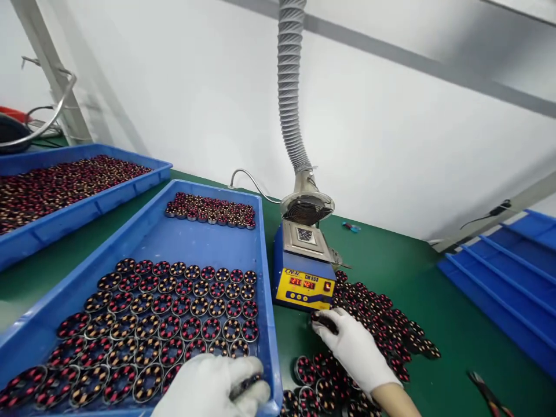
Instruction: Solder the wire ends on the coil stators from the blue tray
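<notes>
My left hand (212,385), in a white glove, is over the near right corner of the middle blue tray (200,243). Its fingers are closed on a dark ring-shaped part (245,387). Rows of similar rings (174,307), dark with red or tan segments, lie in that tray, with a tighter cluster at its far end. My right hand (358,350), also gloved in white, pinches another ring-shaped part (324,321) just in front of the soldering machine (304,278). Loose rings (373,318) are piled on the green table around this hand, which covers some of them.
The yellow-fronted machine has red digits and a metal top plate. A grey extraction hose (290,81) hangs above it. At left stands another blue tray (87,202) full of parts; at right, stacked blue trays (504,289). Pliers (489,394) lie near the front right.
</notes>
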`<state>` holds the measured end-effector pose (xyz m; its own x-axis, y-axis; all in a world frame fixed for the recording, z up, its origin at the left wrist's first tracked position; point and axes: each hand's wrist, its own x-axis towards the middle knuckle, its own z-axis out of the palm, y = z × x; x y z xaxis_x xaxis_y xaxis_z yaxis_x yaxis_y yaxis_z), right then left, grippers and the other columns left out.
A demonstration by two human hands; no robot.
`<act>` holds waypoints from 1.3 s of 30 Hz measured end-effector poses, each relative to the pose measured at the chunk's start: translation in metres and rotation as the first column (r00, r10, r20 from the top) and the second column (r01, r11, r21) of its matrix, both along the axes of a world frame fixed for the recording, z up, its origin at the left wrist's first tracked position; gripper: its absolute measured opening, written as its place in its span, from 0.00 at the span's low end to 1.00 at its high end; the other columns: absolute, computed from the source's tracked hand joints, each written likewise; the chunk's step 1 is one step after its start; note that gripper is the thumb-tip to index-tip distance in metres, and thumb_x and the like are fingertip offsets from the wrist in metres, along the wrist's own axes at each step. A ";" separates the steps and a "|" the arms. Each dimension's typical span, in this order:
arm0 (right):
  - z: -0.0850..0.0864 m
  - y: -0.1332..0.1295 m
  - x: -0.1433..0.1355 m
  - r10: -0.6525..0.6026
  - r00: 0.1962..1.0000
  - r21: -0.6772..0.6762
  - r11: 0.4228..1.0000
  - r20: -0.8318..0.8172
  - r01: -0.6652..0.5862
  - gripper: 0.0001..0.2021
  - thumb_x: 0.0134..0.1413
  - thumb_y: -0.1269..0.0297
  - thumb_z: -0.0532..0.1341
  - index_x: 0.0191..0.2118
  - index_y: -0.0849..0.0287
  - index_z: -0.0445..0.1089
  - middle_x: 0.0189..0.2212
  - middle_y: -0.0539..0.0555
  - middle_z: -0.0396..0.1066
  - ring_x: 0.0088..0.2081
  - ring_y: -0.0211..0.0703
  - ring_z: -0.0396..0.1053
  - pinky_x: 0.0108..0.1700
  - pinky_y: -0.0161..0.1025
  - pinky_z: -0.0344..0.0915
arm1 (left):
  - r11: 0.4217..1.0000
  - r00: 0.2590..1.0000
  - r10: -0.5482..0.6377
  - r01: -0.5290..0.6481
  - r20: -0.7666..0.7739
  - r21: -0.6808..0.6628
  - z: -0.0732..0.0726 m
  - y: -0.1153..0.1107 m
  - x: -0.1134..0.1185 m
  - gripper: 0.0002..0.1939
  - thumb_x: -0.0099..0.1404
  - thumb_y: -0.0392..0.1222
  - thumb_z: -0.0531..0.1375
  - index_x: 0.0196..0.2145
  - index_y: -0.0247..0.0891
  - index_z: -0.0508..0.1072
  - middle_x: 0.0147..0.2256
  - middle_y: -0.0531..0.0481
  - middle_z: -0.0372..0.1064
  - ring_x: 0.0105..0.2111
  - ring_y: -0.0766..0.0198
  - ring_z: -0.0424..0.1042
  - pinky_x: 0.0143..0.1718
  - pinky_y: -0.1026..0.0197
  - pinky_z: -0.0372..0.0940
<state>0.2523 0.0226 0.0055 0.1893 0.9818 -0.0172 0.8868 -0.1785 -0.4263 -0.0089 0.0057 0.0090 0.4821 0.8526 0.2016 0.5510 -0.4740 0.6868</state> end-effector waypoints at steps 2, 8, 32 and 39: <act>-0.010 -0.003 -0.002 -0.027 0.999 -0.011 1.000 0.032 0.028 0.11 0.45 0.67 0.59 0.36 0.61 0.75 0.39 0.65 0.71 0.40 0.60 0.69 0.44 0.54 0.62 | 0.995 0.999 -0.030 0.028 -0.028 -0.091 0.008 -0.002 0.002 0.09 0.60 0.41 0.56 0.29 0.49 0.76 0.22 0.56 0.74 0.20 0.64 0.73 0.21 0.69 0.61; -0.010 -0.004 -0.009 -0.029 0.994 0.066 0.997 -0.102 0.036 0.07 0.34 0.80 0.60 0.19 0.61 0.71 0.40 0.69 0.69 0.45 0.67 0.63 0.49 0.59 0.56 | 0.978 0.989 0.019 -0.049 -0.147 -0.204 0.019 -0.007 0.005 0.12 0.61 0.42 0.53 0.32 0.45 0.77 0.23 0.55 0.73 0.22 0.65 0.71 0.24 0.70 0.62; 0.112 -0.001 -0.028 0.434 0.157 0.448 0.892 -0.887 0.059 0.20 0.33 0.49 0.70 0.35 0.52 0.75 0.35 0.56 0.75 0.41 0.54 0.71 0.47 0.46 0.67 | 0.447 0.970 -0.117 -0.139 0.211 0.884 0.102 0.049 0.091 0.15 0.60 0.35 0.56 0.46 0.36 0.65 0.41 0.42 0.70 0.44 0.58 0.69 0.44 0.57 0.68; 0.103 0.011 -0.029 0.425 0.108 0.427 0.904 -0.899 -0.011 0.19 0.37 0.52 0.68 0.39 0.51 0.74 0.38 0.57 0.74 0.46 0.55 0.69 0.47 0.46 0.67 | 0.443 0.987 -0.033 -0.126 0.157 0.888 0.096 0.052 0.088 0.13 0.64 0.43 0.55 0.46 0.38 0.65 0.42 0.40 0.70 0.44 0.54 0.70 0.41 0.55 0.69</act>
<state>0.2233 0.0335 0.1086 -0.0079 0.9690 0.2470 -0.3263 0.2310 -0.9166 0.0794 0.0575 0.1053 0.3483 0.1811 0.9197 0.5357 -0.8436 -0.0367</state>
